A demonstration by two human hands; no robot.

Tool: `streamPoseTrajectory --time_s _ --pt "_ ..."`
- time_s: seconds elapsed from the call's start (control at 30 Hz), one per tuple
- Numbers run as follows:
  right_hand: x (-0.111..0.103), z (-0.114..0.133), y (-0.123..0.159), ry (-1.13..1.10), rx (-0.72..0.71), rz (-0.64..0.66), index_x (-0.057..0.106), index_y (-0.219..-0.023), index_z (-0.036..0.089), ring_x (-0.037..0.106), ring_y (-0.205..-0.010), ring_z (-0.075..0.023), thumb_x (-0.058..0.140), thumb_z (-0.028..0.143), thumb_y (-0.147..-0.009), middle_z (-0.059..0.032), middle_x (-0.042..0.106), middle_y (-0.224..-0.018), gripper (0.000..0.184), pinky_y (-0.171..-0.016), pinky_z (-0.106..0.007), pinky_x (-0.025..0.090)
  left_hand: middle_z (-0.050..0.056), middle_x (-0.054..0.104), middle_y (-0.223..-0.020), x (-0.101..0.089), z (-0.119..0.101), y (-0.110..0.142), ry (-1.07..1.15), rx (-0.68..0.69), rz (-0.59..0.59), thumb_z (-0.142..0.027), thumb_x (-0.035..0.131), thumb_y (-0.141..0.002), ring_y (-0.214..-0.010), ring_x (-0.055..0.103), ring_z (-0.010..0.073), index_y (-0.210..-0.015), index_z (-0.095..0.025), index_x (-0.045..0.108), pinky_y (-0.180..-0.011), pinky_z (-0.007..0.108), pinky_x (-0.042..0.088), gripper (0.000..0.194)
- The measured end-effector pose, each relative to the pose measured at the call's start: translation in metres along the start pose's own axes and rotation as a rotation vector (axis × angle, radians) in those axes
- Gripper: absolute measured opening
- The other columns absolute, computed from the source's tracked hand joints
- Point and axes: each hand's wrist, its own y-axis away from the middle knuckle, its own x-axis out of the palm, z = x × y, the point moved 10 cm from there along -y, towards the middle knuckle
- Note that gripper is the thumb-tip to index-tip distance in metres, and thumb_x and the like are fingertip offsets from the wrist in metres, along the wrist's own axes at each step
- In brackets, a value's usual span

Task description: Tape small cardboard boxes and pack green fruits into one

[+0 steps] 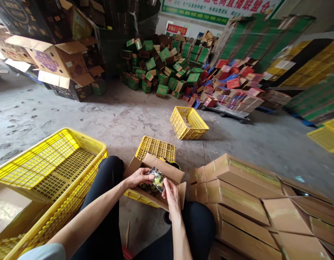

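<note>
Between my knees stands an open cardboard box [167, 172] resting on an upturned yellow crate [156, 148]. Over the box both my hands hold a small clear-wrapped packet with dark and yellow contents [157, 179]. My left hand [138, 177] grips its left end with curled fingers. My right hand [171, 193] pinches its right side from below. More dark round items lie inside the box, partly hidden by my hands.
A large yellow crate [47, 169] stands at my left with flat cardboard in it. Folded brown cartons [245, 202] are stacked at my right. A smaller yellow crate [188, 122] sits on the concrete floor ahead. Piles of green, red and brown boxes [183, 68] line the back.
</note>
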Motion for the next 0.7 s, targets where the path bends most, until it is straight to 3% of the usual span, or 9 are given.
streamPoseTrajectory --time_s 0.13,0.37,0.7 --pt "-0.001 -0.005 -0.003 0.000 0.010 -0.001 0.073 -0.075 0.025 0.053 -0.044 -0.0172 0.066 0.089 -0.075 0.0013 0.059 -0.047 0.064 -0.044 -0.029 0.042 0.014 0.078 -0.113 -0.002 -0.001 0.000 -0.019 0.015 -0.020 -0.053 0.096 -0.071 -0.105 0.074 0.0286 -0.114 -0.014 0.078 -0.093 0.037 0.058 0.061" --pt "-0.005 -0.011 -0.006 -0.031 0.017 -0.034 0.079 -0.099 0.026 0.066 -0.053 -0.0251 0.068 0.085 -0.076 -0.0046 0.074 -0.066 0.064 -0.048 -0.036 0.052 0.014 0.078 -0.107 -0.006 0.002 0.000 -0.058 -0.002 -0.051 -0.059 0.093 -0.072 -0.097 0.074 0.0254 -0.108 -0.012 0.077 -0.085 0.033 0.059 0.061" --pt "-0.008 -0.009 -0.008 0.081 -0.022 -0.027 0.082 -0.089 0.021 0.066 -0.057 -0.0231 0.064 0.078 -0.082 -0.0063 0.074 -0.067 0.061 -0.052 -0.032 0.053 0.007 0.074 -0.088 -0.016 0.008 -0.003 -0.077 -0.021 -0.123 -0.069 0.088 -0.072 -0.078 0.070 0.0181 -0.094 -0.012 0.075 -0.075 0.030 0.059 0.062"
